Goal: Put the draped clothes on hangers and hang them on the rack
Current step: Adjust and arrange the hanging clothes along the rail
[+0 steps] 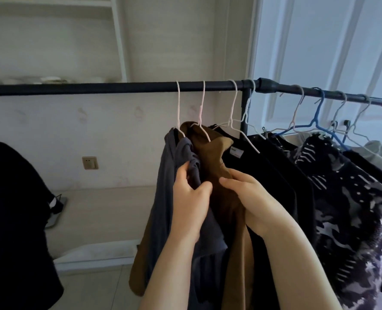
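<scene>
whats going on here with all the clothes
A person is sorting clothes on a black rack. The left hand grips a bunched grey garment that hangs on a white hanger, and the right hand rests on the brown garment beside it. Further right, a black top and a patterned dark shirt already hang on hangers. Another dark cloth sits at the far left.
</scene>
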### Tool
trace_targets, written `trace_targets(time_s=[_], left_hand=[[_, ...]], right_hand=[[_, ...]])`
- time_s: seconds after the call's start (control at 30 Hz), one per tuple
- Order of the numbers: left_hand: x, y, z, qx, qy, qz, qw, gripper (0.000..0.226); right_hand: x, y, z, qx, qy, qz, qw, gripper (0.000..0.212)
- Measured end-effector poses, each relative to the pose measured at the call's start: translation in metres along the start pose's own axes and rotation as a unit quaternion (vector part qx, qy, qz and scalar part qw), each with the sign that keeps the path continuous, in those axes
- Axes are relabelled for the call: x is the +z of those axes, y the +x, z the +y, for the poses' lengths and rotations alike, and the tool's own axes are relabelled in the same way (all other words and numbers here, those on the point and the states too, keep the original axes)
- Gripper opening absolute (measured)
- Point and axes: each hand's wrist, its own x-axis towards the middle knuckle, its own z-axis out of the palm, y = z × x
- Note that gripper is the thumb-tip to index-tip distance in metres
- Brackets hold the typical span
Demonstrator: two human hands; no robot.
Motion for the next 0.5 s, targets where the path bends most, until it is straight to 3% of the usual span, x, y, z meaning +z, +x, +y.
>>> trace_targets(time_s=[0.1, 0.5], left_hand=[[-0.022, 0.002, 0.008, -0.006, -0.021, 0.002, 1.0, 0.061], [-0.101, 0.007, 0.046, 0.06, -0.028, 0.012, 0.998, 0.06]], right_hand=[[0.013, 0.007, 0.0, -0.012, 0.017, -0.009, 1.0, 0.049], [0.065, -0.001, -0.021, -0.054, 0.07, 0.043, 0.995, 0.053]])
